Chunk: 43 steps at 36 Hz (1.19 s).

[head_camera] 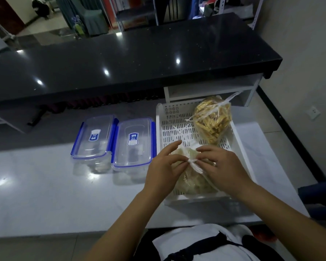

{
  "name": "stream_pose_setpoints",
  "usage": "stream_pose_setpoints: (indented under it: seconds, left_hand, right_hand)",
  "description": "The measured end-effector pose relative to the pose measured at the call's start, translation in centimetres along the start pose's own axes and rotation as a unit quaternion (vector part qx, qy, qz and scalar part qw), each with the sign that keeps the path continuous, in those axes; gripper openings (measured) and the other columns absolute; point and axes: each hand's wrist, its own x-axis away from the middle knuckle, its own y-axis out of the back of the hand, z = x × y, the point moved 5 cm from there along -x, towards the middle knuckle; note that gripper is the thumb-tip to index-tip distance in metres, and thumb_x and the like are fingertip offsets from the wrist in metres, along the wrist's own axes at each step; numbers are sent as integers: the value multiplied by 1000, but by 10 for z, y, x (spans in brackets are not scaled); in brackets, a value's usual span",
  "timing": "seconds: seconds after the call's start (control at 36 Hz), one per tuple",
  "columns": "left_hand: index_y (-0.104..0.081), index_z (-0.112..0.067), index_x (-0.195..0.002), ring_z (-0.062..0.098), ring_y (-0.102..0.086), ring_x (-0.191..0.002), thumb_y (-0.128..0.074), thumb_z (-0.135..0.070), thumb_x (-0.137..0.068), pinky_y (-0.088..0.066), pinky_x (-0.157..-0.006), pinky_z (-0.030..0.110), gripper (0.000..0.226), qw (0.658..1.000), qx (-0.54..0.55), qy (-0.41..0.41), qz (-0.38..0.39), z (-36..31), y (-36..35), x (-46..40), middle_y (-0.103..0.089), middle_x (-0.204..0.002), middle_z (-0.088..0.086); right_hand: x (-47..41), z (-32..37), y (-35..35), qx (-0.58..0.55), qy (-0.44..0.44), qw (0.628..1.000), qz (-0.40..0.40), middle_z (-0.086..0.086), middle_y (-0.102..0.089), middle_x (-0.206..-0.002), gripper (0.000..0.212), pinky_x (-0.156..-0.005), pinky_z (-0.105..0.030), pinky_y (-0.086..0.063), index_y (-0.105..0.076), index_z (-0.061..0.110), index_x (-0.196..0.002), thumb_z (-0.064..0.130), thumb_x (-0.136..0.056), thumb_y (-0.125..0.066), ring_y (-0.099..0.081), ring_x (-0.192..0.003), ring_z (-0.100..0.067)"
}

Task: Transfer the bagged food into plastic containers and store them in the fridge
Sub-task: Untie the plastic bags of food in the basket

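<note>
A white slotted tray on the pale counter holds two tied clear bags. The far bag is full of yellow-brown sticks. The near bag holds pale food, and its white knot sits between my hands. My left hand pinches the knot from the left, and my right hand pinches it from the right. Two clear plastic containers with blue clip lids stand side by side left of the tray, one further left and one beside the tray. Both lids are on.
A raised black countertop runs across the back, with a white shelf unit under its right end. The pale counter stretches left. A wall socket is on the right wall.
</note>
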Motion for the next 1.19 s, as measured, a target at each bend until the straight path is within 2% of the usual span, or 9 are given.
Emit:
stream_pose_setpoints:
  seconds: [0.11, 0.22, 0.33, 0.44, 0.53, 0.69, 0.78, 0.97, 1.19]
  left_hand:
    - [-80, -15, -87, 2, -54, -123, -79, -15, -83, -39, -96, 4, 5, 999, 19, -15, -40, -10, 14, -1, -55, -137, -17]
    - [-80, -19, -89, -7, -47, -128, -79, -17, -83, -37, -101, 6, 7, 995, 46, -43, -82, -22, 26, 0, -57, -137, -10]
    - [-78, -28, -87, -4, -47, -128, -80, -18, -81, -38, -103, 10, 12, 992, 74, -10, -104, -15, 28, -3, -57, -134, -13]
    - [-80, -23, -86, -20, -43, -118, -80, -17, -81, -33, -94, -1, 8, 989, 81, 82, -88, 9, 19, -2, -58, -130, -14]
    - [-79, -24, -88, -14, -50, -116, -78, -17, -83, -47, -99, 19, 9, 986, 107, 119, -47, 18, 10, 0, -60, -127, -16]
    - [-66, -31, -121, -6, -48, -124, -80, -24, -82, -34, -100, 5, 42, 998, 44, 40, -17, 4, 15, -7, -57, -131, -14]
    - [-57, -37, -133, -2, -44, -129, -79, -26, -84, -33, -106, 11, 55, 999, 16, -25, 37, -5, 14, -16, -53, -136, -16]
    - [-78, -23, -103, 18, -66, -104, -75, -23, -85, -42, -102, 45, 18, 978, -116, -130, 117, -15, 4, -42, -76, -100, -4]
    - [-79, -20, -93, 4, -63, -94, -72, -25, -84, -40, -104, 45, 13, 986, -61, -151, 40, -32, 31, -44, -75, -90, -6]
  right_hand:
    - [-6, 4, 18, -42, -12, 999, -11, 9, -69, -112, 12, -95, -27, -51, -81, 16, -96, 11, -85, -77, -64, -104, -6]
    - [-10, 9, 37, -69, 5, 997, -25, 16, -65, -113, 12, -90, -8, -46, -81, 18, -93, 11, -83, -78, -61, -105, 4]
    - [-11, 0, 48, -62, 5, 997, -38, 22, -63, -112, 11, -89, -7, -46, -80, 18, -92, 12, -82, -78, -60, -106, 5]
    - [-6, -30, 48, -65, -60, 995, -36, 10, -66, -108, 10, -92, -27, -54, -80, 15, -89, 7, -83, -78, -63, -102, -3]
    - [0, -42, 42, -81, -93, 992, -26, 5, -69, -110, 12, -93, -41, -55, -80, 16, -87, 5, -83, -77, -65, -103, -9]
    - [-5, -31, 45, -99, -87, 991, -2, 11, -64, -126, 31, -101, -34, -50, -74, 28, -113, 16, -85, -77, -59, -117, -5]
    - [-10, -18, 45, -69, -56, 996, 33, 17, -61, -129, 35, -101, -21, -42, -73, 33, -117, 23, -84, -78, -55, -120, -1]
    - [-23, 10, 14, 99, 51, 992, 53, 2, -69, -118, 19, -103, -45, -42, -79, 25, -103, 31, -86, -75, -56, -118, -22]
    - [-35, 29, 31, 90, 122, 988, -26, -5, -68, -105, 8, -95, -56, -45, -81, 15, -87, 22, -85, -78, -58, -114, -31]
